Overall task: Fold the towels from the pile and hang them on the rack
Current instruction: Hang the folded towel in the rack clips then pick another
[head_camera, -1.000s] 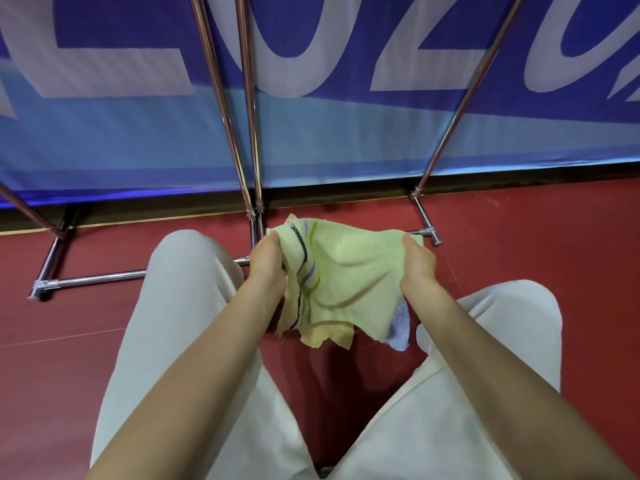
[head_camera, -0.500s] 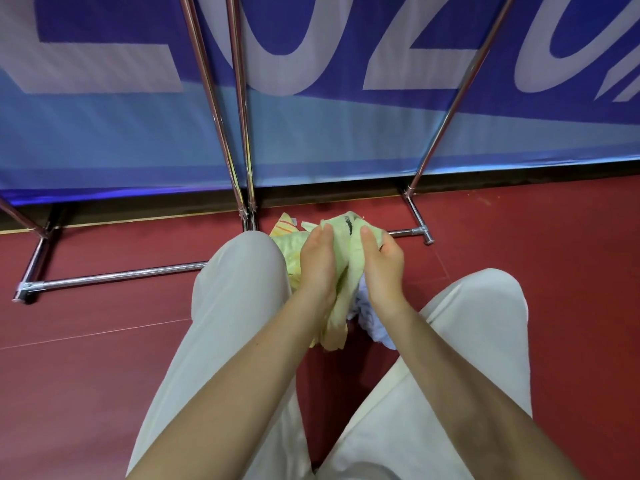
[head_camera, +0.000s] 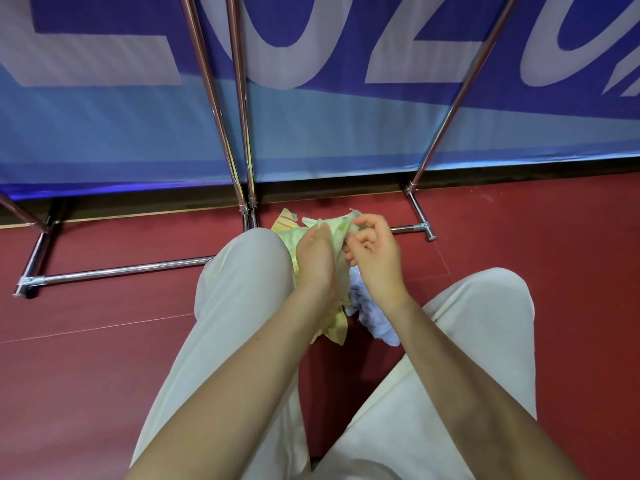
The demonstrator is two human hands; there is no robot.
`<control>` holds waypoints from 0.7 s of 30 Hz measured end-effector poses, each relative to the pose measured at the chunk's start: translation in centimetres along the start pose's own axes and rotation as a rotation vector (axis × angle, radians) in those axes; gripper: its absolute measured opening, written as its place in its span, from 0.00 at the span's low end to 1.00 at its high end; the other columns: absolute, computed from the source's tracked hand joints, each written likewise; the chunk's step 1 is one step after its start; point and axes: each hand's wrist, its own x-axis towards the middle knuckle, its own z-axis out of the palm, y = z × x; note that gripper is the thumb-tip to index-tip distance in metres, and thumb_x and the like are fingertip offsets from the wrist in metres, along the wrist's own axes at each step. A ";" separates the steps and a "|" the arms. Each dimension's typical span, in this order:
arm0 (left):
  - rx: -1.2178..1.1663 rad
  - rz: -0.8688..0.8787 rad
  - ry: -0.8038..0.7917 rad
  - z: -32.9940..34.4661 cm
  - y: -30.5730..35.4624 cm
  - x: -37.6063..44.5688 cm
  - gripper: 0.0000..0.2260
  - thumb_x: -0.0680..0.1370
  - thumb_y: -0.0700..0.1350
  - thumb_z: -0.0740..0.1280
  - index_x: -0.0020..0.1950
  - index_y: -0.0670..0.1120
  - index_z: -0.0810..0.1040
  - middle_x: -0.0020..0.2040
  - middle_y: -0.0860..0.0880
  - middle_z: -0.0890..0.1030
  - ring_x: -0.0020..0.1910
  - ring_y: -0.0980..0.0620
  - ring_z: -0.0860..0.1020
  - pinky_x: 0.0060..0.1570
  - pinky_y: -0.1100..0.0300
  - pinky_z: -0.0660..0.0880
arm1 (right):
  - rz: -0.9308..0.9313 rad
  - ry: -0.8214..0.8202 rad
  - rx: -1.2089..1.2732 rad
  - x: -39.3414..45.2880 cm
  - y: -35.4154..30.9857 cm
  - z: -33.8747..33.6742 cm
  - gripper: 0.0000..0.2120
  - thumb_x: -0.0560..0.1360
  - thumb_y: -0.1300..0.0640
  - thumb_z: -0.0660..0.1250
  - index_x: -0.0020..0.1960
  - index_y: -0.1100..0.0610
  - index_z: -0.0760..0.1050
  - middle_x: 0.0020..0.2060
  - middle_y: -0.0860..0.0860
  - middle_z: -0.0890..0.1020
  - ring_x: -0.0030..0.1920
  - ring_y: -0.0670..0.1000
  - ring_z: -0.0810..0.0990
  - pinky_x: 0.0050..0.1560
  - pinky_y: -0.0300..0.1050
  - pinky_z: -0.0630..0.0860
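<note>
Both hands, left hand [head_camera: 317, 258] and right hand [head_camera: 375, 258], hold a yellow-green towel [head_camera: 334, 230] bunched between knees, above red floor [head_camera: 86, 341], before a metal rack [head_camera: 242, 133].

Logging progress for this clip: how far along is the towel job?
Done: nothing shows hung on the rack. In hand: both the left hand and right hand grip a yellow towel, mid-fold. Left: hanging it, and a blue towel below.

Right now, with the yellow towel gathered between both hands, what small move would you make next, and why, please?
Probably pinch the matched top edges with the right hand and smooth the yellow-green towel downward. It hangs bunched against the left hand, its lower corner loose, and the rack stands bare ahead.
</note>
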 end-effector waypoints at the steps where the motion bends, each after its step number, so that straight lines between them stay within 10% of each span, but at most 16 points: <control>1: 0.028 0.019 -0.001 0.1 0.2 -0.2 0.12 0.84 0.41 0.55 0.62 0.36 0.73 0.40 0.46 0.74 0.31 0.56 0.72 0.22 0.71 0.70 | -0.026 0.005 -0.038 0.0 0.0 0.0 0.14 0.76 0.65 0.67 0.50 0.46 0.73 0.31 0.52 0.76 0.34 0.49 0.77 0.42 0.47 0.77; 7: 0.166 0.196 0.021 -0.1 0.3 -0.9 0.09 0.84 0.39 0.56 0.44 0.41 0.70 0.32 0.49 0.67 0.20 0.63 0.68 0.23 0.74 0.64 | -0.113 -0.004 -0.123 0.0 0.1 -0.2 0.11 0.75 0.65 0.68 0.49 0.49 0.79 0.38 0.55 0.77 0.38 0.46 0.74 0.43 0.41 0.74; 13: 0.368 0.329 0.006 -1.5 -0.1 0.7 0.12 0.81 0.42 0.58 0.38 0.43 0.67 0.32 0.50 0.65 0.33 0.55 0.63 0.35 0.61 0.61 | -0.321 0.056 -0.309 -0.1 0.1 -0.9 0.02 0.73 0.61 0.70 0.44 0.56 0.81 0.45 0.41 0.76 0.52 0.45 0.75 0.55 0.34 0.69; 21: 0.431 0.358 -0.176 -2.3 -0.5 0.9 0.14 0.81 0.42 0.60 0.36 0.49 0.75 0.32 0.57 0.75 0.34 0.60 0.71 0.40 0.64 0.68 | -0.073 0.046 -0.088 -0.8 -0.3 -0.8 0.09 0.75 0.62 0.69 0.41 0.48 0.77 0.35 0.48 0.79 0.36 0.44 0.74 0.41 0.37 0.73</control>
